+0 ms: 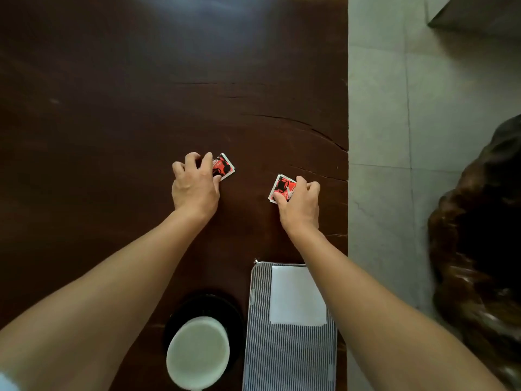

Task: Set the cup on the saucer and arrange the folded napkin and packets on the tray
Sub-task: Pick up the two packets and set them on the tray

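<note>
The packet step is in hand. Just left of the striped grey-and-white rectangular tray (pixel 287 359), the white round cup (pixel 197 351) already sits on the black round saucer (pixel 183 311). A white folded paper napkin (pixel 296 296) lies flat on the tray's far half.

Both packets are on the dark brown wooden worktop (pixel 112 108), well beyond the tray's far edge. The left hand (pixel 194 187) has its fingers (pixel 208 162) curled over a red-and-black square packet (pixel 225 165), beyond the tray and off to its left. The right hand (pixel 300 206) pinches a second red-and-black packet (pixel 282 186) between thumb and fingers (pixel 301 182), straight beyond the tray's far edge. Each packet seems to lie against the wood; whether either has lifted clear cannot be told.

The next move, as I judge it, is to raise both packets and bring them back toward the tray. The thin flat packets need a firm edge pinch to come off the wood. The bare striped near half of the tray looks like the natural landing place, beside or below the napkin without covering it.

As for containers, the tray holds only the napkin. The cup's inside shows pale and even, and whether it holds any liquid cannot be told.
</note>
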`<state>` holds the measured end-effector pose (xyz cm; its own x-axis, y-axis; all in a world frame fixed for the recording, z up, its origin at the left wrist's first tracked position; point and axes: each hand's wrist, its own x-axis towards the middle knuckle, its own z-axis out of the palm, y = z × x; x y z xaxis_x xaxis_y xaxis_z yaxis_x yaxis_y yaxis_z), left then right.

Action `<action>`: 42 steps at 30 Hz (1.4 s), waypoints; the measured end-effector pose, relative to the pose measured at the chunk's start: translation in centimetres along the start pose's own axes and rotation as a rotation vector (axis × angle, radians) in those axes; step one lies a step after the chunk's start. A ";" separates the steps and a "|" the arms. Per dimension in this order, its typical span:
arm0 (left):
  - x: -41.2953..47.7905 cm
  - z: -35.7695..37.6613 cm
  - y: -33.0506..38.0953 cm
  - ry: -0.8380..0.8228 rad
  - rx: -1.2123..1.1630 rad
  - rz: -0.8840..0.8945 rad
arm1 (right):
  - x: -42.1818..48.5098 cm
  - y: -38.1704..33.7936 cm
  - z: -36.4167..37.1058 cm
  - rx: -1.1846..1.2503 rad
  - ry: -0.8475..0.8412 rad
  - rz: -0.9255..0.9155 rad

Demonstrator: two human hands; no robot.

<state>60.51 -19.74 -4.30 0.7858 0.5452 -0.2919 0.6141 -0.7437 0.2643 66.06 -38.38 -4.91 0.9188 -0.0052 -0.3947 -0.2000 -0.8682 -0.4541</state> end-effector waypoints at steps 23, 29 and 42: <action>-7.3 -3.9 -0.1 -0.161 -0.366 -0.061 | -4.5 1.7 -4.7 -0.012 -0.300 -0.040; -15.0 -6.2 1.0 -0.071 -0.472 0.026 | -9.7 3.1 -8.3 0.315 -0.298 0.012; -27.8 -9.7 1.3 -0.218 -0.736 0.137 | -19.4 6.2 -12.8 0.528 -0.375 -0.161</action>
<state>40.18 -32.08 13.09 0.8729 0.3217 -0.3667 0.4629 -0.3089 0.8309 51.36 -50.00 10.15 0.7895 0.3602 -0.4969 -0.2976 -0.4833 -0.8233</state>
